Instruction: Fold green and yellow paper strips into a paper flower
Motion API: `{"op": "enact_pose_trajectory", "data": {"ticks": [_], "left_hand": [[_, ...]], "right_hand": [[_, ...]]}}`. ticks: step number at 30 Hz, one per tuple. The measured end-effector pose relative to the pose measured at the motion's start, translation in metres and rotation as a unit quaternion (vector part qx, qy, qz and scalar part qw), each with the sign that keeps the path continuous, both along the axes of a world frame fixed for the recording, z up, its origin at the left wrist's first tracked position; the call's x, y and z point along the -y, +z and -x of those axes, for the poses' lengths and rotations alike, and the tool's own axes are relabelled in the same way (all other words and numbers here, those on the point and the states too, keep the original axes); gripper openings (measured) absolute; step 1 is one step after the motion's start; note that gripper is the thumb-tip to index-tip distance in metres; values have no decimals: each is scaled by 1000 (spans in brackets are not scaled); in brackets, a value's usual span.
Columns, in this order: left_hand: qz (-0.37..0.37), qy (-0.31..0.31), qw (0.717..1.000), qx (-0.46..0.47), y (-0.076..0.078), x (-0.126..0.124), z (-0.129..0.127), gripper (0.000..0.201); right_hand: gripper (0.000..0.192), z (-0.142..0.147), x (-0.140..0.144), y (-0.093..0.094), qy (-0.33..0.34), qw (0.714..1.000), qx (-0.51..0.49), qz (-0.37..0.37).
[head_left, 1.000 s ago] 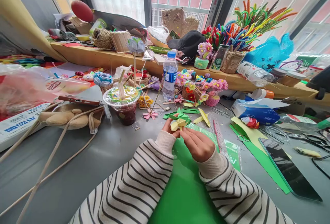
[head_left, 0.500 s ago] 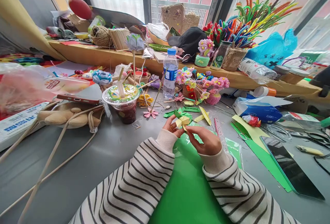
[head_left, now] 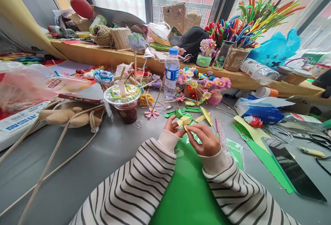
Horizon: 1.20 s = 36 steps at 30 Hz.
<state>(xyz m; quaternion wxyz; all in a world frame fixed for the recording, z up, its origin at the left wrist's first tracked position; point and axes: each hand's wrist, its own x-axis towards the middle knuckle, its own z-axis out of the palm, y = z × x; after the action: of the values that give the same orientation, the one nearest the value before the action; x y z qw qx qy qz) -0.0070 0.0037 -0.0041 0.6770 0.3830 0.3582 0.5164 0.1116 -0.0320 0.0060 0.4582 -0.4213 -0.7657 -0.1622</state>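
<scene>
My left hand [head_left: 172, 127] is closed on a small folded yellow paper flower [head_left: 183, 120], gripping it from the left. From the right, my right hand [head_left: 205, 139] pinches the flower's lower edge between thumb and forefinger. Both hands hover over a shiny green sheet [head_left: 192, 190] on the desk. Just beyond them lie folded green paper pieces [head_left: 178, 114] and crossed yellow paper strips [head_left: 205, 115]. Fingers partly hide the flower's underside.
To the left stand a lidded drink cup [head_left: 124, 104] and a phone on a tan pouch [head_left: 74, 114]. A water bottle [head_left: 171, 75] is upright behind. At right lie a pink ruler [head_left: 221, 133], green paper [head_left: 269, 164], a tablet-like dark screen [head_left: 293, 169] and scissors [head_left: 319, 140].
My right hand has shifted very slightly at the flower's lower edge. Both hands keep hold of the flower, and the whole view has moved a little.
</scene>
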Motion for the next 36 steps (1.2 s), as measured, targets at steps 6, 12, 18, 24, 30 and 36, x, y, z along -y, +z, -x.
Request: {"op": "enact_pose_trajectory", "data": {"ticks": [6,12,18,24,30,36], "left_hand": [[-15,7,1000,10,-4,-1,-1,70],[-43,-4,999,24,-15,-5,-3,68],[-57,-18,998,26,-16,-5,-2,64],[-29,-2,1000,-3,-14,-5,0,73],[-19,2,1000,1,-11,-5,0,72],[-34,3,999,13,-15,-6,-1,70]], "right_hand": [[23,-4,-2,-6,3,1000,26,-13],[17,-4,-2,-3,32,999,19,4],[12,-7,-5,0,70,994,-33,71],[20,-11,-8,-8,49,998,1,35],[18,-11,-6,-11,-16,997,61,-45],[13,-6,-3,-4,-51,989,105,-89]]}}
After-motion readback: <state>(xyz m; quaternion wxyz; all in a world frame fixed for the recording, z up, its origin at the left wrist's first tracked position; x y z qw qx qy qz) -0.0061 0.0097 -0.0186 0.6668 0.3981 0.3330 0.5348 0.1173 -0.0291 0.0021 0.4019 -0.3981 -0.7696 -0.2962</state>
